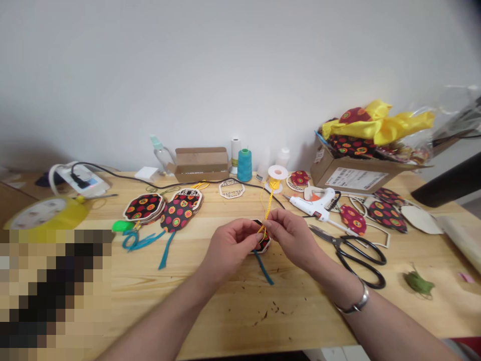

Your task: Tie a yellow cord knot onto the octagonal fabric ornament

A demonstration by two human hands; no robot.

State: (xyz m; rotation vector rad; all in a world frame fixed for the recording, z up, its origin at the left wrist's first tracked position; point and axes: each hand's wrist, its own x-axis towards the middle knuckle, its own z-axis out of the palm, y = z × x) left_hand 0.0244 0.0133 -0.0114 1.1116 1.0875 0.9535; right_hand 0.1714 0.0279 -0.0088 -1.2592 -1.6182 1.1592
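My left hand [235, 243] is closed in a pinch on a thin yellow cord [269, 203], just above a small patterned fabric piece with a pale frame [264, 244]. Pinched on the same cord a little to the right is my right hand [291, 234]. The cord runs up to a white spool [278, 173] at the back. Much of the fabric piece is hidden behind my left fingers. A teal ribbon [265, 269] hangs from its lower edge onto the table.
Black-handled scissors [361, 255] and a white glue gun [315, 203] lie to the right. Finished-looking patterned pieces [178, 213] with teal ribbons lie left. A cardboard box [349, 175] of fabric stands back right, a teal thread cone [244, 165] near the wall. Yellow tape [52, 213] sits far left.
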